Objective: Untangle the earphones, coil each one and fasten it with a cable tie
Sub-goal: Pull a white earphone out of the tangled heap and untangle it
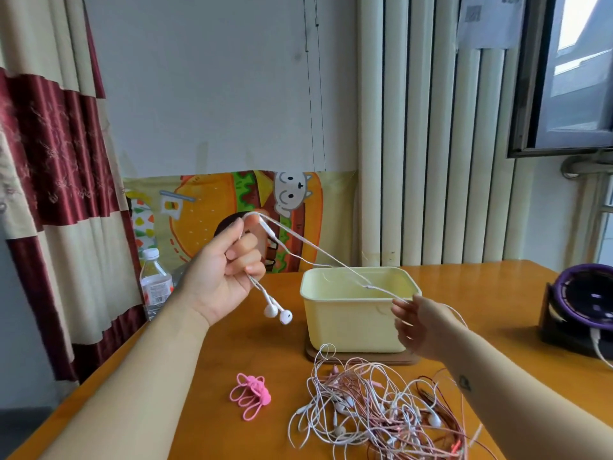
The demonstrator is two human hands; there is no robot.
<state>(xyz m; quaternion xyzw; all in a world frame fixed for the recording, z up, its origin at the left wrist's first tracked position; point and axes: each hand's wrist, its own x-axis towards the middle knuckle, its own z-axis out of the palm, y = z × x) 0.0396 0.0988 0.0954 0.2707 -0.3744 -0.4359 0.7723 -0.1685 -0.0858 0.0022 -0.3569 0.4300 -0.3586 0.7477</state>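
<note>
Head view: one white earphone [285,316] is held up to the left of the yellow tub [358,323] by the left hand [229,270], whose fingers are curled round its cable, with both earbuds dangling below the fist. From that hand the cable is stretched across, above the open top of the tub, to the right hand [421,323] just right of the tub. The cable is seen to reach the fingertips there, but the hand is blurred, so it cannot be told whether the cable is pinched or merely laid over loose fingers.

In front of the tub, a tangle of earphones [381,406] in white, pink and reddish cable is spread on the table [232,346]. To the front left of the tub, a bunch of pink cable ties [250,396] lies unused.

The task is judged to be near its start. One earphone appears to have been drawn clear of the heap and pulled out straight, yet it has not been coiled, and no tie has been fitted. No finished coil is seen. Coiling and tying this one, then freeing everything in the heap, is left to do.
</note>
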